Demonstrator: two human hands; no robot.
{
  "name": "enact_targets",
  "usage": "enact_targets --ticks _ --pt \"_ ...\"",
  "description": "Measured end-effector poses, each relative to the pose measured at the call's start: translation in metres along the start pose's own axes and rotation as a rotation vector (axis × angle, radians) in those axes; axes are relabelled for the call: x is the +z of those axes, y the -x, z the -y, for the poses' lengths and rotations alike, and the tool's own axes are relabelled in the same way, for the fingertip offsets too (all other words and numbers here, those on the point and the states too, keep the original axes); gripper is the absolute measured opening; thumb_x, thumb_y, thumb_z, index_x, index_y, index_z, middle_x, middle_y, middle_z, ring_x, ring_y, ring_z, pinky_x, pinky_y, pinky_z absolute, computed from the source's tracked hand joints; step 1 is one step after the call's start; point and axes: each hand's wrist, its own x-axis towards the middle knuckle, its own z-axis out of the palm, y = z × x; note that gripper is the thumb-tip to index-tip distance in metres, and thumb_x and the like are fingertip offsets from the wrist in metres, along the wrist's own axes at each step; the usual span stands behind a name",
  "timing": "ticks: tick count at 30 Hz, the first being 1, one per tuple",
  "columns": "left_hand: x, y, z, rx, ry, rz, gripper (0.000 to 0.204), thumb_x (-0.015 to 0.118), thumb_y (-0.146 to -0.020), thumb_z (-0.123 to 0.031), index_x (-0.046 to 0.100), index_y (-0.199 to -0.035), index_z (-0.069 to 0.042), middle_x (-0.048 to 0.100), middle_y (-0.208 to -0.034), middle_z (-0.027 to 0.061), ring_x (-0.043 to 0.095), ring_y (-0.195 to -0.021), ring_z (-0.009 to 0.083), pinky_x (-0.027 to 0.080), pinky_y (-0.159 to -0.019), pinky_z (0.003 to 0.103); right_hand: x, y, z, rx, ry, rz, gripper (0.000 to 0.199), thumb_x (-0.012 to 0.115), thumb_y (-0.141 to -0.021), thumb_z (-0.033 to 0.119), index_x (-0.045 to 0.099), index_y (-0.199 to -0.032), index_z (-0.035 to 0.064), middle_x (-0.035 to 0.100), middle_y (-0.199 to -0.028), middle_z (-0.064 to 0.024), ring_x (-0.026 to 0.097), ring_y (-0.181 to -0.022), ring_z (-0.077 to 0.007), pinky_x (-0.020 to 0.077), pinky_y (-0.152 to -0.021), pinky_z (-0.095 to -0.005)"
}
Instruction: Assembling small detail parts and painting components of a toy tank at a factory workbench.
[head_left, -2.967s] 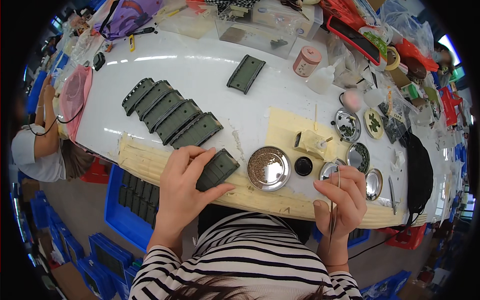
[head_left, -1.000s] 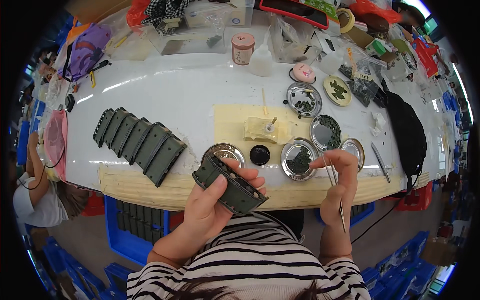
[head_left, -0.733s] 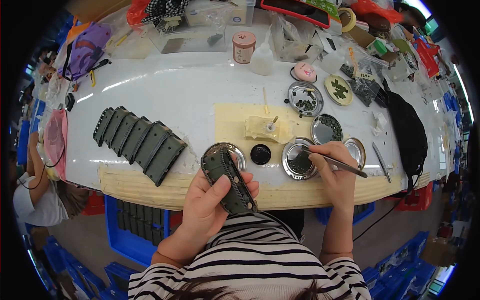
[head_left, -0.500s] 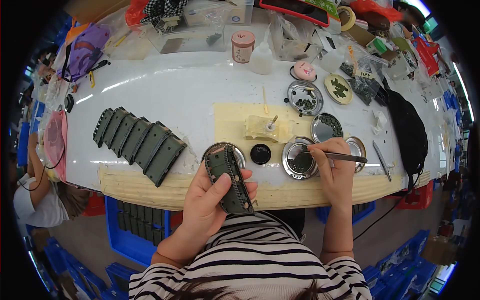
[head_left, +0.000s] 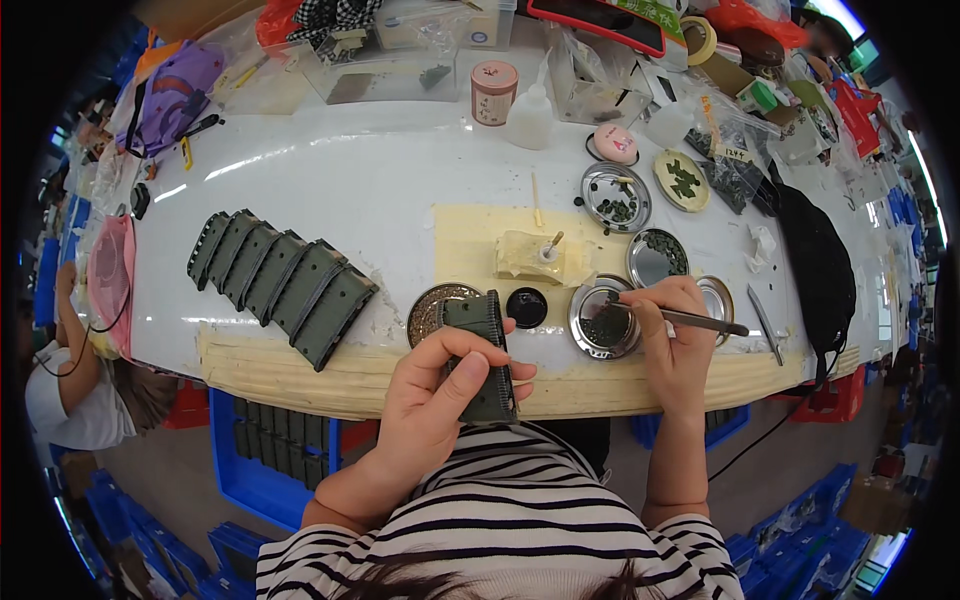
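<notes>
My left hand is closed around a dark green model tank hull with a ribbed track along its side, held upright above the table's front edge. In my right hand is a pair of dark tweezers, pinched between thumb and fingers. Their tip is over a round metal dish of small dark green parts. A dark speck shows at the tip; I cannot tell whether it is gripped. Behind the hull sits a dish of brownish grains, beside a small black round pot.
Several more green hulls lie in an overlapping row at the left. Other part dishes stand behind my right hand, with a tape-covered block nearby. Spare tweezers and a black bag lie to the right. Below, a blue crate holds hulls.
My left hand has turned the hull, so its track side now faces right and my fingers cover more of it. The tweezers have shifted slightly, their tip still over the dish.
</notes>
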Motion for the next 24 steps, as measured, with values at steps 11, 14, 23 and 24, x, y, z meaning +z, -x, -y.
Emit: enact_targets --ticks 11,14,23,24 --pt "0.013 -0.012 0.009 0.100 -0.227 0.001 0.017 0.055 -0.098 -0.007 0.059 -0.111 0.003 0.067 -0.098 0.0086 0.064 -0.092 0.0136 0.052 -0.084 0.027 0.011 -0.005 0.061 -0.360 -0.186 0.135 0.022 0.078 -0.073 0.013 0.070 -0.091 0.0046 0.067 -0.081 -0.0061 0.061 -0.074 -0.0246 0.0484 -0.067 -0.0329" --pt "0.011 -0.013 0.011 0.157 -0.292 0.004 0.016 0.055 -0.098 -0.007 0.060 -0.109 0.003 0.067 -0.099 0.0086 0.064 -0.091 0.0128 0.052 -0.085 0.027 0.015 -0.004 0.064 -0.328 -0.226 0.171 0.021 0.077 -0.074 0.012 0.070 -0.092 0.0037 0.067 -0.080 -0.0067 0.062 -0.071 -0.0243 0.0491 -0.066 -0.0321" --pt "0.004 -0.010 0.017 0.187 -0.280 0.007 0.015 0.056 -0.097 -0.007 0.064 -0.105 0.004 0.067 -0.096 0.0085 0.064 -0.091 0.0122 0.052 -0.087 0.028 0.014 -0.002 0.065 -0.145 -0.528 0.224 0.011 0.065 -0.086 0.006 0.068 -0.093 -0.0012 0.067 -0.075 -0.0083 0.063 -0.070 -0.0190 0.0491 -0.065 -0.0279" --pt "0.007 -0.009 0.016 0.166 -0.225 -0.008 0.015 0.056 -0.097 -0.007 0.064 -0.105 0.004 0.068 -0.095 0.0084 0.065 -0.091 0.0123 0.052 -0.087 0.028 0.014 -0.001 0.065 -0.145 -0.531 0.225 0.011 0.065 -0.087 0.007 0.068 -0.094 -0.0013 0.067 -0.075 -0.0084 0.063 -0.070 -0.0187 0.0490 -0.065 -0.0278"
